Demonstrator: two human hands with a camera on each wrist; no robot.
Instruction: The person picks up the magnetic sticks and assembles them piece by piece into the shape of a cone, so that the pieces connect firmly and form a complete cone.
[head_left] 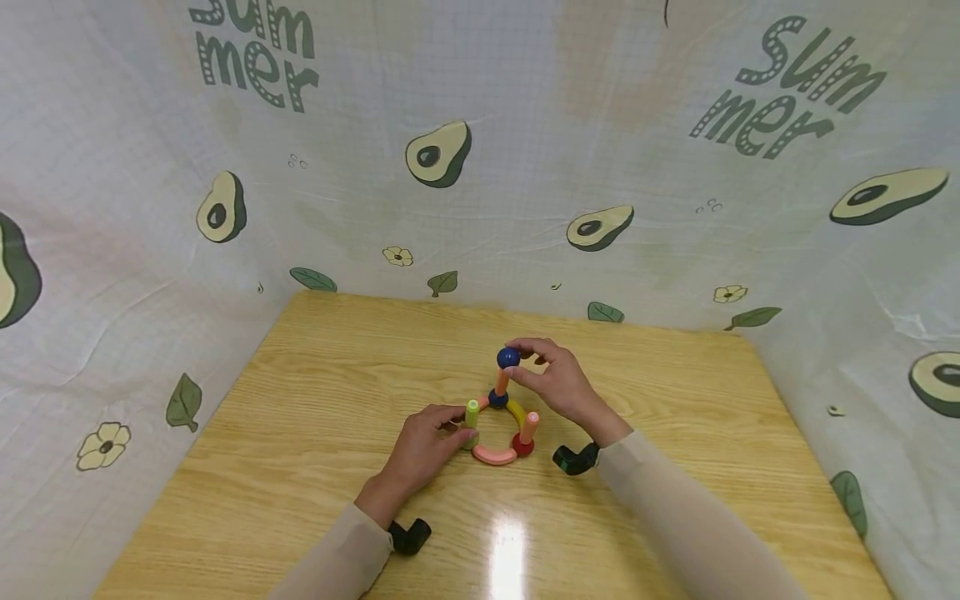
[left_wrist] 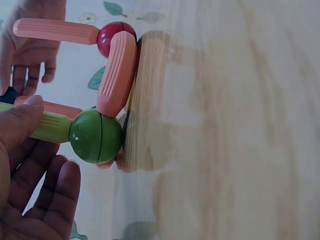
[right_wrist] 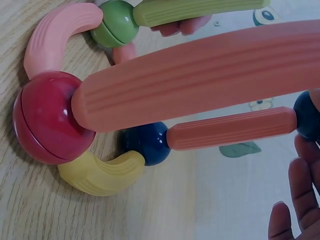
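A ring of curved pieces and balls lies on the table, with straight sticks rising from the balls. My left hand (head_left: 422, 450) pinches the yellow-green stick (left_wrist: 54, 127) just above its green ball (left_wrist: 96, 136). At the far side, my right hand (head_left: 561, 382) holds the upper blue ball (head_left: 508, 357) between thumb and fingers, on top of an orange-pink stick (right_wrist: 232, 128). That stick rises from a lower blue ball (right_wrist: 146, 144). Another orange-pink stick (head_left: 529, 427) leans slightly on the red ball (right_wrist: 50, 117). Pink (head_left: 495, 456) and yellow (right_wrist: 102, 174) curved pieces link the balls.
The wooden table (head_left: 337, 367) reaches back to a white cloth (head_left: 510, 192) printed with avocados and leaves, which also hangs at both sides. Black wrist devices (head_left: 576, 459) are worn below both hands. A bright reflection lies on the table's near part.
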